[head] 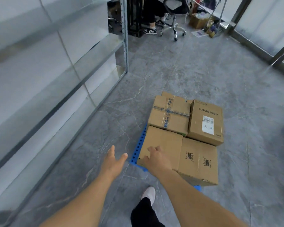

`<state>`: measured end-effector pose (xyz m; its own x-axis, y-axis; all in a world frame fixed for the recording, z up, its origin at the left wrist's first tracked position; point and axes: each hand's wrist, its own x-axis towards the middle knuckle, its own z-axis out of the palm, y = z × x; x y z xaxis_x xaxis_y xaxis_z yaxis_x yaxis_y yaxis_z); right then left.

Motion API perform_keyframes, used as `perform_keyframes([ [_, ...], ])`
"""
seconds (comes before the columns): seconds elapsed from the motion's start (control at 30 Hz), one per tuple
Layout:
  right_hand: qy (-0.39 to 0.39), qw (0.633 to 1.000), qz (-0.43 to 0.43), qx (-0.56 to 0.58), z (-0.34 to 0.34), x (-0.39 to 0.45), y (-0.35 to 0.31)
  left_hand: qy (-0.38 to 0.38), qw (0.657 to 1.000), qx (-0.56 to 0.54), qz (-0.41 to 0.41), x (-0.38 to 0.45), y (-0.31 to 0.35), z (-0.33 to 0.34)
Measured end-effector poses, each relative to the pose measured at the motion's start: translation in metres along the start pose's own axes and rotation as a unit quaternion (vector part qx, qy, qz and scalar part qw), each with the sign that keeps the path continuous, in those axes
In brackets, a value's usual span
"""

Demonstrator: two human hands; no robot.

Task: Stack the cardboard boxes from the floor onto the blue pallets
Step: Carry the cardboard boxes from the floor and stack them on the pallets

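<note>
Your right hand (152, 155) rests loose on the box (161, 145) under it; left hand (114, 157) hangs open, empty, beside the pallet (138, 145).

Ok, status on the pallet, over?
Left hand open, off the boxes. Right hand curled on near-left box, grip unclear. Four boxes seen on blue pallet. Floor around it clear.

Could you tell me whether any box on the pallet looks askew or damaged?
The near right box looks odd: its bottom right corner is dented and gaping, and it overhangs the blue pallet. The other boxes sit fairly square.
</note>
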<state>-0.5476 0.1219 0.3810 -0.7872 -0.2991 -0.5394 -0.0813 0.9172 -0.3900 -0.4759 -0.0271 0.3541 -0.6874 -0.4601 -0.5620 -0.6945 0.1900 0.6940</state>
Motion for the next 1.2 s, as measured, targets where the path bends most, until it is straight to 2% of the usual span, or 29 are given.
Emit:
perform_keyframes([
  [0.17,0.013,0.998,-0.050,-0.036,0.034,-0.058,-0.033,0.048,0.999,-0.027,-0.001,-0.067,-0.050,-0.033],
  [0.3,-0.006,0.993,-0.090,-0.079,0.057,-0.094,-0.054,0.082,0.996,-0.043,-0.018,-0.114,-0.083,-0.052],
  [0.53,-0.029,0.966,-0.207,-0.152,0.086,-0.131,-0.104,0.181,0.978,-0.082,-0.058,-0.178,-0.127,-0.081],
  [0.7,-0.084,0.922,-0.317,-0.206,0.108,-0.162,-0.128,0.273,0.948,-0.127,-0.099,-0.234,-0.147,-0.083],
  [0.83,-0.115,0.892,-0.378,-0.220,0.118,-0.188,-0.128,0.312,0.928,-0.140,-0.148,-0.277,-0.162,-0.061],
  [1.0,-0.148,0.856,-0.434,-0.237,0.139,-0.218,-0.115,0.362,0.895,-0.216,-0.144,-0.322,-0.176,-0.020],
  [1.2,-0.207,0.803,-0.489,-0.271,0.181,-0.264,-0.093,0.418,0.835,-0.257,-0.248,-0.378,-0.208,0.021],
])
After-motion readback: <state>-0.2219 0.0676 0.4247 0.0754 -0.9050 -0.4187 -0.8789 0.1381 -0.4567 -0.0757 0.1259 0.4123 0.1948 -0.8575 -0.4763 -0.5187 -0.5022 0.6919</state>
